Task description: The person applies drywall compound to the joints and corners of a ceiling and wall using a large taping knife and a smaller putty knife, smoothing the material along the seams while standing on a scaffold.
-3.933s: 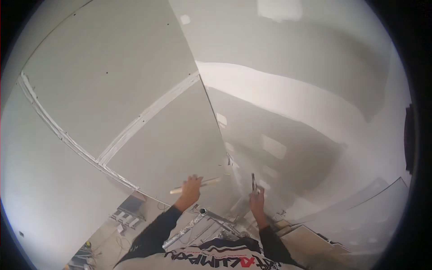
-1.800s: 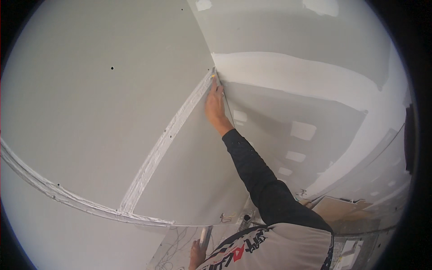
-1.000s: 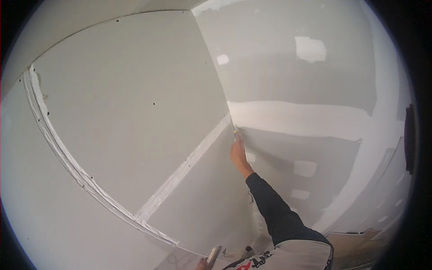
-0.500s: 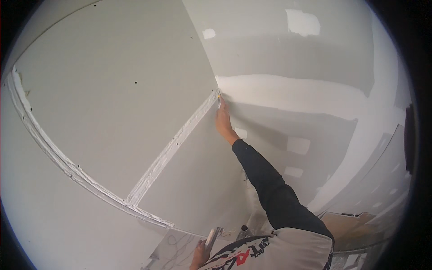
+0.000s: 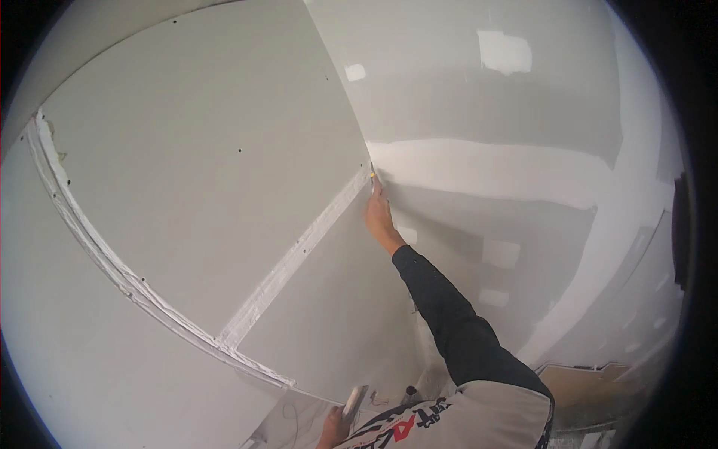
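My right hand (image 5: 380, 218) reaches up on an outstretched arm. It grips a narrow putty knife (image 5: 372, 176) with a yellow spot near its blade, seen almost edge-on. The blade's tip is at the inside corner, by the upper end of a straight white strip of joint compound (image 5: 277, 278) on the grey drywall panel (image 5: 187, 202). Low in the view, close to my body, my left hand (image 5: 333, 429) is closed around a wide metal filling knife (image 5: 354, 402). Whether compound sits on either blade, I cannot tell.
A curved seam with rough white compound (image 5: 105, 251) bounds the panel at left. On the right-hand wall are a broad white band (image 5: 493, 168) and several pale patches (image 5: 505, 52). A brown board (image 5: 580, 383) is low at right. Clear sheeting (image 5: 288, 419) hangs near my left hand.
The whole view has shifted, so the wall sits slightly lower and further right. My right hand remains near the corner with the putty knife, and more of the knife shows. The strip looks smoother.
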`<action>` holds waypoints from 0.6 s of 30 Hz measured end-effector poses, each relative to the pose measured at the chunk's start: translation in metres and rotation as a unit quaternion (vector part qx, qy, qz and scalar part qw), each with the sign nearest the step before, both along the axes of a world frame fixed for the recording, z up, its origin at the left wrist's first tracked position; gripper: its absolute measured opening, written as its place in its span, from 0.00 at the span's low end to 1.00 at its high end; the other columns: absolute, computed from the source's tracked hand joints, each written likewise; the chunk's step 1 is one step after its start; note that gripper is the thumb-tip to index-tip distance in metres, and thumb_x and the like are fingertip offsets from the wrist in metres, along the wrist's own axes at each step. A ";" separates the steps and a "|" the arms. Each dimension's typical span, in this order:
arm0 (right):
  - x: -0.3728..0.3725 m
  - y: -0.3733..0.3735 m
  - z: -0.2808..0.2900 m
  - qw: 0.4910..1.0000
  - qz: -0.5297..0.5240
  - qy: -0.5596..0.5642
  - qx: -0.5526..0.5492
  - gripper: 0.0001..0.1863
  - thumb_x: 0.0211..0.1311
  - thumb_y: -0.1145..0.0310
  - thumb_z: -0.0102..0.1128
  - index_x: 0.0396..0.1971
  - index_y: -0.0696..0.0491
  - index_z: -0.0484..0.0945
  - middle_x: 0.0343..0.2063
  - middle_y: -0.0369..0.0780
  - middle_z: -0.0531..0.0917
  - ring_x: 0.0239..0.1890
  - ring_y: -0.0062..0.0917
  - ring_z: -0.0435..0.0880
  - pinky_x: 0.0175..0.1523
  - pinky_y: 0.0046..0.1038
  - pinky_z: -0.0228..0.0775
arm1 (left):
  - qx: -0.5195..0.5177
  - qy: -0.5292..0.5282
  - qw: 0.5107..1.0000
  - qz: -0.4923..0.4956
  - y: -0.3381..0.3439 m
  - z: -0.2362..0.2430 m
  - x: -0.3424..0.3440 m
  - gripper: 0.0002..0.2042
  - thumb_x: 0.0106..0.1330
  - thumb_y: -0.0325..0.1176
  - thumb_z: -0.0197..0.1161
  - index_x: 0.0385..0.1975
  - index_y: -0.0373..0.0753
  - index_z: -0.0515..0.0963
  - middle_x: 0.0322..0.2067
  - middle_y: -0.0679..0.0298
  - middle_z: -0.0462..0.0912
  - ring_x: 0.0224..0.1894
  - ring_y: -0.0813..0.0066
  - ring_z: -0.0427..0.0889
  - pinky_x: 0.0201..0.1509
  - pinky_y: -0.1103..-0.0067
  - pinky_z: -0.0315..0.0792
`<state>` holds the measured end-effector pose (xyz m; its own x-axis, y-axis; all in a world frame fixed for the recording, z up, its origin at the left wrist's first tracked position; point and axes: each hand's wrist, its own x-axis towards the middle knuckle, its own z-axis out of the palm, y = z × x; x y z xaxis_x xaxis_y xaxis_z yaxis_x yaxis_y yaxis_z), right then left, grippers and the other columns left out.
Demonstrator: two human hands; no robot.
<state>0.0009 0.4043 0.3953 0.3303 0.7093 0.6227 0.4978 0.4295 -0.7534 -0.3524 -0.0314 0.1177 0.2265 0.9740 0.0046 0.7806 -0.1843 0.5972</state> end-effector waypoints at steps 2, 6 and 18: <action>0.023 0.022 -0.005 0.997 -0.017 -0.032 0.069 0.41 0.64 0.79 0.53 0.75 0.59 0.47 0.64 0.67 0.64 0.63 0.63 0.69 0.66 0.52 0.66 | -0.028 0.023 0.998 0.042 0.010 -0.001 0.013 0.20 0.62 0.37 0.67 0.51 0.33 0.78 0.46 0.39 0.80 0.49 0.35 0.80 0.51 0.56 0.77; 0.041 0.015 -0.057 0.998 -0.055 0.026 0.007 0.39 0.63 0.75 0.59 0.72 0.58 0.54 0.62 0.65 0.70 0.63 0.61 0.72 0.64 0.50 0.68 | 0.020 0.051 0.998 -0.029 0.020 -0.038 -0.003 0.25 0.64 0.37 0.66 0.59 0.30 0.73 0.48 0.38 0.81 0.52 0.37 0.81 0.55 0.58 0.77; 0.022 -0.210 -0.195 0.850 0.254 0.396 -0.235 0.21 0.74 0.68 0.52 0.64 0.54 0.67 0.45 0.41 0.81 0.33 0.19 0.79 0.28 0.19 0.68 | -0.037 -0.202 0.976 0.072 0.003 -0.044 0.019 0.29 0.69 0.52 0.58 0.61 0.36 0.73 0.43 0.45 0.82 0.46 0.53 0.80 0.49 0.59 0.74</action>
